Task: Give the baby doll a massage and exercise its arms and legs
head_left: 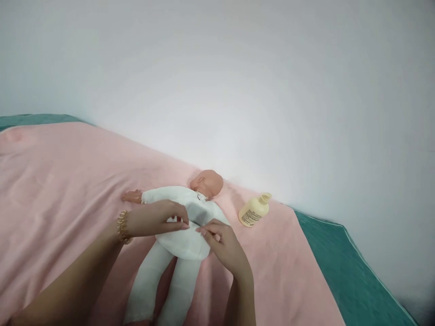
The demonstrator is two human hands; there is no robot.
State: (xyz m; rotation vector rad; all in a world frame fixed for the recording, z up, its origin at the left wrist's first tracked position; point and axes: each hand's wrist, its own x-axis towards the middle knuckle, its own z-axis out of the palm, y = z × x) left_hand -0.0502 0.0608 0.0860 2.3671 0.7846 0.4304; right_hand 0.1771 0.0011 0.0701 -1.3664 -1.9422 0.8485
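Note:
A baby doll (209, 183) lies on the bed, its head pointing away from me. It wears a white top (183, 246) and white trousers (183, 285). Over the doll's waist, my left hand (163, 218) pinches the top's cloth between thumb and fingers. Opposite it, my right hand (224, 242) is also closed on the cloth, its fingertips close to the left ones. Between and above my fingers, the top shows a grey, shadowed fold (197, 212). The doll's hand (132, 196) sticks out from the sleeve at the left.
A pale yellow bottle (254, 210) with printed text stands tilted in view to the right of the doll. Beneath lies a wrinkled pink sheet (68, 181), with a green cover (333, 253) showing at the right. A plain pale wall (217, 81) rises behind the bed.

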